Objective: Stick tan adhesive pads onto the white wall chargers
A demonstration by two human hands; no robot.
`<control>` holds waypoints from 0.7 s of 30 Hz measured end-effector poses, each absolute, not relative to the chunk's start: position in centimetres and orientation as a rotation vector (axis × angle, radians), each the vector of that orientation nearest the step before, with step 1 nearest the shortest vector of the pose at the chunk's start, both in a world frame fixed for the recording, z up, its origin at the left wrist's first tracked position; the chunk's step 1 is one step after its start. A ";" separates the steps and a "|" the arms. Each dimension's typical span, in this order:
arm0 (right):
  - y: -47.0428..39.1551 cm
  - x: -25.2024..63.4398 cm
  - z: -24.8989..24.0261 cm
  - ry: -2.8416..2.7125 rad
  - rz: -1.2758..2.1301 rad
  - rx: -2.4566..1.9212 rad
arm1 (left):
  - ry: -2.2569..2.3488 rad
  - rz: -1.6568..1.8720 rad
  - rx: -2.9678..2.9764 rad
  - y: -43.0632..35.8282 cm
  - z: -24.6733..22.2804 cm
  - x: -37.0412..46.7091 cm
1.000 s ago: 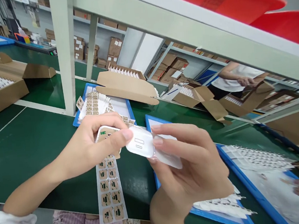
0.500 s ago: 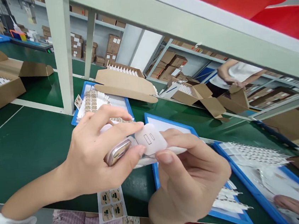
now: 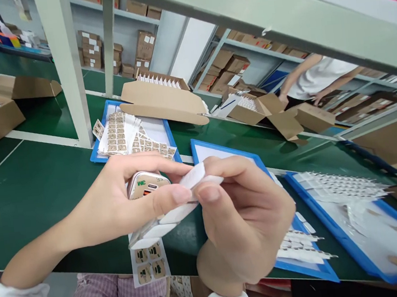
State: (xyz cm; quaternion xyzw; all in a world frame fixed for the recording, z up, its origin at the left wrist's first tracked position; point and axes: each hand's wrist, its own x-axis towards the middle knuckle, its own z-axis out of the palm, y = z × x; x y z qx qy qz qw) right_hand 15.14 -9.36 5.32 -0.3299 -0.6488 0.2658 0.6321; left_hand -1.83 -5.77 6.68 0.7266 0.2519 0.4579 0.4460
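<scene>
Currently, left hand: thumb outstretched, grasping the rounded device.
Right hand: fingers curled inward, thumb and forefinger pinching the white strip.

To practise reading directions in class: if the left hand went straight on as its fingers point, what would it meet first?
The left hand would first meet the small white piece at its fingertips, then probably the right hand, though depth is unclear.
</scene>
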 end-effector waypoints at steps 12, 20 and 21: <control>-8.8 15.2 5.2 -1.437 0.565 -0.896 | 0.615 1.009 1.632 -4.9 5.7 -1.5; -8.8 15.2 5.5 -1.441 0.541 -0.900 | 0.639 0.968 1.602 -4.8 5.5 -1.5; -8.8 15.2 5.6 -1.442 0.537 -0.907 | 0.639 0.960 1.594 -4.8 5.5 -1.6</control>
